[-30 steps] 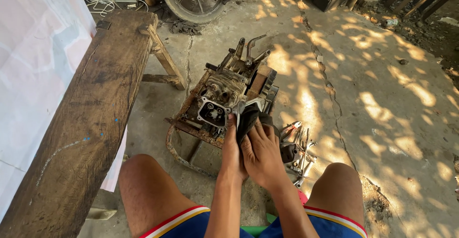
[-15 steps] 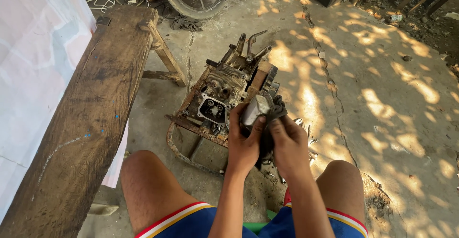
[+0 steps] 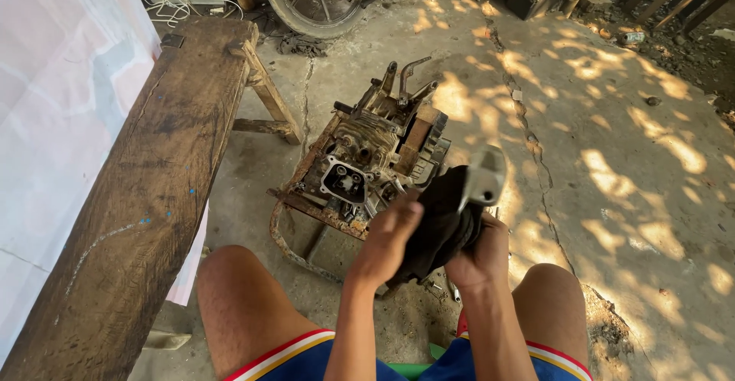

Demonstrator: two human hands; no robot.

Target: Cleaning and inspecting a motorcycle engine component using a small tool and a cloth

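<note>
A grey metal part (image 3: 485, 176), wrapped in a black rag (image 3: 440, 224), is held above the knees, just in front of an engine (image 3: 375, 151) on a rusty frame (image 3: 306, 201). The right hand (image 3: 478, 255) is closed around rag and part; the left hand (image 3: 387, 239) presses curled fingers on the rag. A wooden bench (image 3: 153, 189) stands alongside on cracked concrete (image 3: 612, 159).

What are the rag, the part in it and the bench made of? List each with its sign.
Rag: dark soft cloth, by its folds and drape around the part, held by both the left hand and right hand.
Part: likely cast metal, pale grey with a dull sheen.
Bench: wood, rough, weathered and brown, with visible grain and cracks.
</note>
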